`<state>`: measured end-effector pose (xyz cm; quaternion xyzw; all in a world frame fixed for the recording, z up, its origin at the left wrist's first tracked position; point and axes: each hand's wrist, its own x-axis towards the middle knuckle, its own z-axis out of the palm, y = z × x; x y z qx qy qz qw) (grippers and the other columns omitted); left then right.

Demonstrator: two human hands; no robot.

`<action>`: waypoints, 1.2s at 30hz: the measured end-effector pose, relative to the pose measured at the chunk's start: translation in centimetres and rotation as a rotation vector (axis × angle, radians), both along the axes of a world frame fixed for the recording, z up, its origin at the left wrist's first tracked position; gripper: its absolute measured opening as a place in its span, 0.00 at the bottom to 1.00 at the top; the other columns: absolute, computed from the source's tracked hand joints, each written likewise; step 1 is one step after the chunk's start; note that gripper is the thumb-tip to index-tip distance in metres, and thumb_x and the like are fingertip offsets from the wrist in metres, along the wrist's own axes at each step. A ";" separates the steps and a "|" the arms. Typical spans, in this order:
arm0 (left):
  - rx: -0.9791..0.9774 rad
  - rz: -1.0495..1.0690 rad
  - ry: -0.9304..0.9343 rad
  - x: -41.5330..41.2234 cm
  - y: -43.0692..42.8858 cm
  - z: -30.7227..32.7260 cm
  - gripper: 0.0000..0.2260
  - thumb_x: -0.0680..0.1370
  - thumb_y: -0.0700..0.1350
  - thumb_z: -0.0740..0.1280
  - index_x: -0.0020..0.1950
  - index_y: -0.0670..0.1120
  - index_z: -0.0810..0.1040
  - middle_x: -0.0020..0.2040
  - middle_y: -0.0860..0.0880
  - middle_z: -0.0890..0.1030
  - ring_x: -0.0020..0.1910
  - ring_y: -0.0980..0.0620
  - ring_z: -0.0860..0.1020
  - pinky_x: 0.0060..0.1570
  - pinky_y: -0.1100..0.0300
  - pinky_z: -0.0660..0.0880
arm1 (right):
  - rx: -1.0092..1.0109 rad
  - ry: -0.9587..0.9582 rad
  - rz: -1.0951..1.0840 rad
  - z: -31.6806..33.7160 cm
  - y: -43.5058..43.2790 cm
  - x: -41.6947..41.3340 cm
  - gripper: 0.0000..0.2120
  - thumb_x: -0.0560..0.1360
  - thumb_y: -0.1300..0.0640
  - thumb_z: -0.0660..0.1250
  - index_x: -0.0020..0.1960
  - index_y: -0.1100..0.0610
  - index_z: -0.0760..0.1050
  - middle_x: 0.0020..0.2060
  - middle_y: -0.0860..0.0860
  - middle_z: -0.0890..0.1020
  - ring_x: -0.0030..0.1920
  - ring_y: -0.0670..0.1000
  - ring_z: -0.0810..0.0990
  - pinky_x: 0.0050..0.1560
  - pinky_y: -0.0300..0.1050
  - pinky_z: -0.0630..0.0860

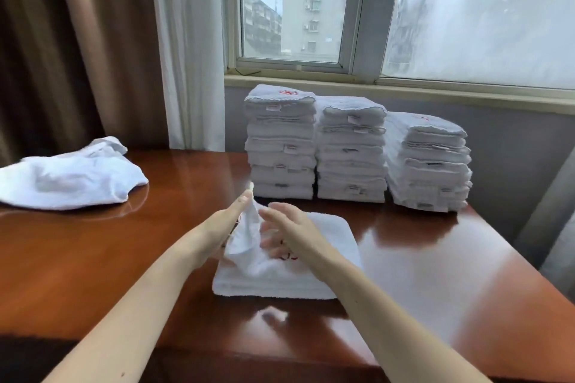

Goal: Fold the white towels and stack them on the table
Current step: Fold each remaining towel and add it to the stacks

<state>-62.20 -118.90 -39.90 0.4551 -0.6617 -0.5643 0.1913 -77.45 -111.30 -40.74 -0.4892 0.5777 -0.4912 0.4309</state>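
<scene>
A white towel (323, 258) lies partly folded on the wooden table (124, 258) in front of me, red embroidery showing near its middle. My left hand (225, 224) holds up a raised flap of this towel, the cloth pinched along its fingers. My right hand (289, 227) rests on the towel beside the flap, fingers spread and lightly curved against the cloth. Behind stand three stacks of folded white towels: left stack (281, 143), middle stack (351, 152), right stack (429, 165).
A loose heap of unfolded white towels (68, 177) lies at the table's left. Brown and white curtains hang behind on the left, a window sill runs behind the stacks. The table's right edge falls away near a grey chair (557, 227).
</scene>
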 end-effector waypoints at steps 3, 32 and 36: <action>-0.055 0.021 -0.057 0.2 -0.4 0.1 0.43 0.67 0.78 0.59 0.74 0.52 0.69 0.74 0.50 0.70 0.72 0.46 0.69 0.67 0.47 0.68 | -0.003 -0.114 0.011 0.5 -0.1 -0.5 0.15 0.82 0.51 0.61 0.67 0.52 0.70 0.53 0.55 0.83 0.42 0.52 0.85 0.43 0.47 0.81; -0.898 -0.149 -0.728 -2.0 0.3 -5.6 0.23 0.84 0.58 0.46 0.79 0.60 0.55 0.80 0.54 0.56 0.80 0.52 0.47 0.77 0.47 0.44 | 0.026 1.135 -0.062 -5.2 0.5 -4.6 0.27 0.81 0.38 0.47 0.79 0.43 0.53 0.80 0.46 0.52 0.80 0.48 0.45 0.77 0.59 0.39; -0.878 -0.108 -0.704 -2.3 0.5 -5.5 0.23 0.83 0.58 0.47 0.79 0.59 0.56 0.78 0.54 0.61 0.78 0.51 0.54 0.76 0.49 0.50 | -0.058 1.080 -0.061 -5.4 0.3 -5.1 0.26 0.81 0.38 0.50 0.77 0.42 0.59 0.79 0.46 0.55 0.79 0.47 0.48 0.77 0.55 0.40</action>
